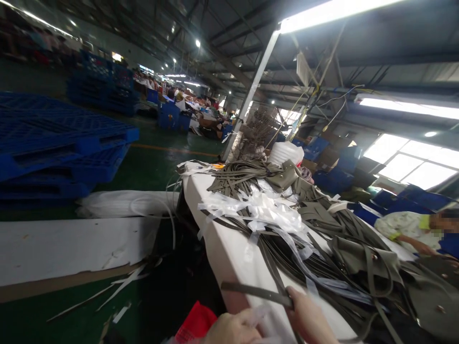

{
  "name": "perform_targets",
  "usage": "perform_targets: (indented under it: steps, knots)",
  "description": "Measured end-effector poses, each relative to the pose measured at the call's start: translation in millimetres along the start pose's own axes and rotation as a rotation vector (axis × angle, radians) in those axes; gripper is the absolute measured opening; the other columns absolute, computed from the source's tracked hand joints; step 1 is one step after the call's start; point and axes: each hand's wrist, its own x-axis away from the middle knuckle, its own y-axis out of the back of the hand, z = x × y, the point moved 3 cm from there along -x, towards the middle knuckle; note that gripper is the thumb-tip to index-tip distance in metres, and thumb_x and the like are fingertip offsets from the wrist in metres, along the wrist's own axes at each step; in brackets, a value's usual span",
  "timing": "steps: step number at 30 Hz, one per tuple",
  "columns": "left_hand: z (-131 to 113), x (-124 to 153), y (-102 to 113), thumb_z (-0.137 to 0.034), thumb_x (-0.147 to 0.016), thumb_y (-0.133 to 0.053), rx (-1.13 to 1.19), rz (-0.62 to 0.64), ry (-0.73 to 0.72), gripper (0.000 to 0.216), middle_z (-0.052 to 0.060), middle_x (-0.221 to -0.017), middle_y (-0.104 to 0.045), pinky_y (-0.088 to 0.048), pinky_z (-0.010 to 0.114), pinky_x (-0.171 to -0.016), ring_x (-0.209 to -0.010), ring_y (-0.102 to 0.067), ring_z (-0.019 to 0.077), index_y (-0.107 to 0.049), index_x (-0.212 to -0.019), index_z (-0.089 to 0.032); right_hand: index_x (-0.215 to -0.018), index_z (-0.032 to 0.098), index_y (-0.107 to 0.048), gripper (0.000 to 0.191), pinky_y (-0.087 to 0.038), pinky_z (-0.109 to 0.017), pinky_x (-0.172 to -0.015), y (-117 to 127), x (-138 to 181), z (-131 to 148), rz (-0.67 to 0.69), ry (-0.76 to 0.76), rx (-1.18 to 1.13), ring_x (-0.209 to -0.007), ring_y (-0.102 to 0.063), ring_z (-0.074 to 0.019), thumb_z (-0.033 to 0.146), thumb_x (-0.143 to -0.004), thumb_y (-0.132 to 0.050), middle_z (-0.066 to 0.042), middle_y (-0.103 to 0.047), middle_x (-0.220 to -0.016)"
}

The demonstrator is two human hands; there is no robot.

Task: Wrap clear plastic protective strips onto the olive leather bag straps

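My right hand is at the bottom of the view, its fingers closed round a dark olive strap. The strap's free end points left past the table edge. Just left of it is my left hand, blurred and partly cut off by the frame, with fingers bent around a translucent plastic strip. Ahead on the white table lies a pile of crumpled clear plastic strips. Under and beside them run long bundles of dark straps. Red fabric shows beside my left wrist.
Olive bag pieces cover the table's right side, where a co-worker sits. Blue pallets are stacked at left. White sheeting and scraps lie on the green floor. A fan and a post stand beyond the table.
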Motion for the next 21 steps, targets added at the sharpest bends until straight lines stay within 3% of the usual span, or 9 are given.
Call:
perform_targets:
  steps: [2,4,7,9,11,14,16,18,21]
  knots:
    - [-14.7,-17.1,-5.2,-0.051,-0.093,-0.056,-0.09,0.028,-0.076,0.032,0.006,-0.15,-0.052,-0.054,0.03,-0.085,-0.093,-0.072,0.0247,-0.077,-0.097,-0.027,-0.083,0.026,-0.07,0.022,-0.045,-0.031,-0.07,5.6,25.5,9.2,0.045,0.071,-0.002,-0.084,-0.072,-0.0273,0.012,-0.077,-0.054,-0.006,-0.078,-0.087]
    - [-25.8,-34.3,-9.1,-0.047,-0.091,-0.06,-0.107,0.072,-0.132,0.028,0.008,-0.143,-0.057,-0.054,0.03,-0.085,-0.095,-0.071,0.026,-0.076,-0.094,-0.025,-0.084,0.028,-0.073,0.028,-0.046,-0.031,-0.073,14.3,47.6,15.3,0.058,0.155,0.007,-0.085,-0.072,-0.0261,0.01,-0.071,-0.056,-0.005,-0.078,-0.088]
    - [-32.9,-49.8,-17.2,-0.037,-0.089,-0.063,0.035,0.324,-0.123,0.024,0.002,-0.091,-0.071,-0.05,0.023,-0.065,-0.072,-0.066,0.0179,-0.073,-0.075,-0.021,-0.085,0.029,-0.073,0.039,-0.046,-0.031,-0.079,33.4,71.9,9.4,0.001,0.207,0.077,-0.09,-0.07,-0.025,0.004,-0.064,-0.052,-0.003,-0.076,-0.091]
    - [-35.9,-49.7,-23.9,-0.037,-0.088,-0.063,0.169,0.579,-0.053,0.029,-0.002,-0.064,-0.06,-0.041,0.021,-0.052,-0.055,-0.054,0.0129,-0.069,-0.066,-0.019,-0.083,0.029,-0.072,0.038,-0.047,-0.033,-0.078,47.2,83.4,-2.3,-0.06,0.219,0.105,-0.089,-0.068,-0.0246,0.003,-0.066,-0.05,-0.002,-0.074,-0.087]
    - [-40.7,-46.0,-26.8,-0.043,-0.089,-0.062,0.287,0.69,0.04,0.035,-0.004,-0.055,-0.053,-0.036,0.021,-0.048,-0.049,-0.046,0.0107,-0.068,-0.065,-0.018,-0.092,0.03,-0.072,0.039,-0.048,-0.037,-0.083,61.0,95.3,-14.9,-0.225,0.226,0.088,-0.095,-0.066,-0.0267,0.005,-0.07,-0.05,-0.003,-0.073,-0.094]
    - [-47.6,-43.1,-22.6,-0.052,-0.09,-0.058,0.377,0.535,0.188,0.043,-0.004,-0.052,-0.05,-0.029,0.022,-0.046,-0.046,-0.038,0.0091,-0.072,-0.069,-0.016,-0.122,0.023,-0.066,0.049,-0.042,-0.048,-0.102,74.4,123.7,-24.7,-0.66,0.16,0.009,-0.117,-0.058,-0.0341,0.013,-0.075,-0.056,-0.012,-0.067,-0.122]
    - [-51.0,-41.4,-16.6,-0.055,-0.09,-0.055,0.388,0.403,0.258,0.05,-0.003,-0.051,-0.048,-0.025,0.022,-0.045,-0.046,-0.034,0.0088,-0.071,-0.068,-0.014,-0.123,0.02,-0.064,0.043,-0.043,-0.047,-0.101,70.1,146.1,-18.2,-0.857,0.114,-0.15,-0.115,-0.059,-0.0342,0.02,-0.081,-0.058,-0.015,-0.066,-0.123]
    - [-55.8,-38.4,-9.3,-0.055,-0.09,-0.054,0.355,0.319,0.276,0.052,-0.002,-0.053,-0.049,-0.026,0.022,-0.047,-0.048,-0.037,0.0094,-0.07,-0.066,-0.012,-0.104,0.022,-0.07,0.022,-0.051,-0.039,-0.084,53.7,159.7,-2.1,-0.811,0.071,-0.414,-0.094,-0.067,-0.029,0.03,-0.088,-0.057,-0.011,-0.072,-0.1]
    - [-71.4,-29.5,-0.2,-0.044,-0.092,-0.053,0.234,0.296,0.204,0.044,0.001,-0.065,-0.056,-0.035,0.022,-0.055,-0.059,-0.049,0.0118,-0.07,-0.067,-0.013,-0.078,0.022,-0.073,0.037,-0.052,-0.032,-0.063,18.2,158.7,29.0,-0.47,-0.015,-0.884,-0.07,-0.067,-0.0248,0.051,-0.091,-0.054,-0.006,-0.071,-0.072]
